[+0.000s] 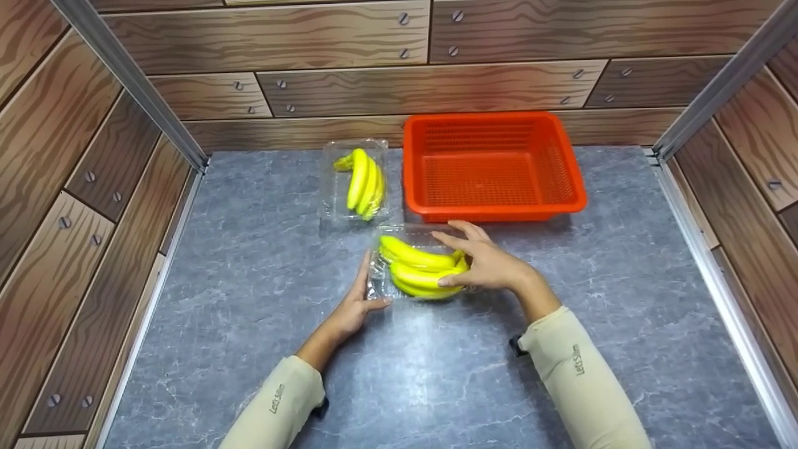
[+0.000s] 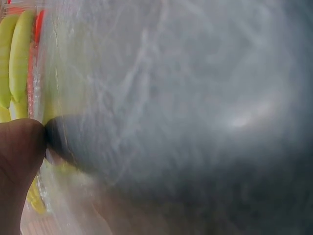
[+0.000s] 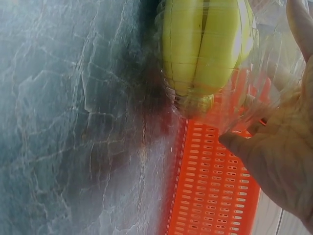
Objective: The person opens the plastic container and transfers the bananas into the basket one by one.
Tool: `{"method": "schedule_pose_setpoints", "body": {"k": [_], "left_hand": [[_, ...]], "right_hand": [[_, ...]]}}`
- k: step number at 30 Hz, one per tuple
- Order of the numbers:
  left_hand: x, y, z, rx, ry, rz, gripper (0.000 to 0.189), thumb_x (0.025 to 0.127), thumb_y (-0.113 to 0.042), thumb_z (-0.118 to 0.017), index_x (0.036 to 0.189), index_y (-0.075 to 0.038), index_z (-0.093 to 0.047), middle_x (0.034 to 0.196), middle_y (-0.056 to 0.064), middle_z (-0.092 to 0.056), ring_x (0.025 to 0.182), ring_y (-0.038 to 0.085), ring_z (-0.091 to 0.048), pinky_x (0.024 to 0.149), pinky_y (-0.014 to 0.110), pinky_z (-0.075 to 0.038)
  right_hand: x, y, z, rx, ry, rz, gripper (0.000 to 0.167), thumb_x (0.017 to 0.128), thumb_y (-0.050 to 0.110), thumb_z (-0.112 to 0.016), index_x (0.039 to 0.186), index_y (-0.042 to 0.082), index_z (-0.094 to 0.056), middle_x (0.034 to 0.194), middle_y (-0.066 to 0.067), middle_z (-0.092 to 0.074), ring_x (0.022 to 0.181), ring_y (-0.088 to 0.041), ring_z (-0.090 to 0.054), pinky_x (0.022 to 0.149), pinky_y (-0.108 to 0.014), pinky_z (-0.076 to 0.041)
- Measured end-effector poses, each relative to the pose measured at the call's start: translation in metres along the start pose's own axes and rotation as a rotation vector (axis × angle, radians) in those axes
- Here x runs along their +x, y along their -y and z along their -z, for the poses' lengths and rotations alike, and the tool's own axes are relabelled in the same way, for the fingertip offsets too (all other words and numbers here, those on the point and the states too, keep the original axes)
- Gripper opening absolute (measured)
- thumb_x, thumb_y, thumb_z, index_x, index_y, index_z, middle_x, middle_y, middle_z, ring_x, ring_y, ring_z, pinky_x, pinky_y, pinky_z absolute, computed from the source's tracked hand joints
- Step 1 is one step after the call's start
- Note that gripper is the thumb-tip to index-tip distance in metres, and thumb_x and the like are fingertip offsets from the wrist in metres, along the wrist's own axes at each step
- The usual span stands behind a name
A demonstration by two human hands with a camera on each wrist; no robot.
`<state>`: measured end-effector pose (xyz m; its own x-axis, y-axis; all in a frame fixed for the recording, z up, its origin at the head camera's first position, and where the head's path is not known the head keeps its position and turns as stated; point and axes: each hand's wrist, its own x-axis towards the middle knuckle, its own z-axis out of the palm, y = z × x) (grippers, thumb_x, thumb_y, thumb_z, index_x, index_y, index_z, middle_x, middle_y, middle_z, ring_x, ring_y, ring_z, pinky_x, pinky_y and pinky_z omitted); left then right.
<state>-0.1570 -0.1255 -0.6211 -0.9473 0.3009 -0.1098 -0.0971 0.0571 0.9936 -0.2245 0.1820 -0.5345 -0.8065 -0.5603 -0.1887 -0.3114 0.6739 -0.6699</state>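
Note:
A clear plastic clamshell container [image 1: 408, 232] with a bunch of yellow bananas [image 1: 419, 276] in it lies between the two hands, in front of the basket. My left hand [image 1: 350, 308] grips its left end, the thumb on the near corner and the fingers along the side. In the left wrist view the thumb [image 2: 19, 152] presses the plastic edge. From the right, my right hand [image 1: 492, 259] reaches over the other end and holds it, fingers toward the far edge and thumb over the bananas. The right wrist view shows the right thumb [image 3: 239, 144] by the container's end.
A second clear container [image 1: 333, 196] with bananas [image 1: 361, 181] stands behind, to the left of a red-orange perforated basket [image 1: 492, 212]. The grey marbled table [image 1: 249, 262] is bounded by wood-patterned walls [image 1: 349, 93] and metal rails [image 1: 717, 274].

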Motion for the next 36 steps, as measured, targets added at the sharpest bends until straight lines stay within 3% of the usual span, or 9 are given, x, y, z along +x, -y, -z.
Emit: {"method": "schedule_pose_setpoints", "body": {"k": [8, 36], "left_hand": [[0.0017, 0.0008, -0.0001, -0.034, 0.022, -0.005, 0.113, 0.092, 0.001, -0.068, 0.173, -0.016, 0.009, 0.182, 0.012, 0.014, 0.169, 0.033, 0.012, 0.138, 0.056, 0.007], [0.0009, 0.0030, 0.0014, -0.014, 0.005, -0.007, 0.115, 0.090, -0.001, -0.072, 0.173, -0.017, 0.007, 0.182, 0.012, 0.012, 0.170, 0.035, 0.011, 0.137, 0.057, 0.007]], "right_hand": [[0.0013, 0.0000, 0.0018, 0.001, 0.005, -0.003, 0.101, 0.083, 0.062, -0.085, 0.167, 0.034, -0.037, 0.181, -0.011, -0.012, 0.167, -0.043, -0.008, 0.127, -0.077, -0.023], [-0.0010, 0.0004, 0.0068, 0.047, 0.046, -0.006, 0.098, 0.085, 0.058, -0.084, 0.167, 0.033, -0.037, 0.182, -0.010, -0.012, 0.168, -0.043, -0.007, 0.127, -0.078, -0.021]]}}
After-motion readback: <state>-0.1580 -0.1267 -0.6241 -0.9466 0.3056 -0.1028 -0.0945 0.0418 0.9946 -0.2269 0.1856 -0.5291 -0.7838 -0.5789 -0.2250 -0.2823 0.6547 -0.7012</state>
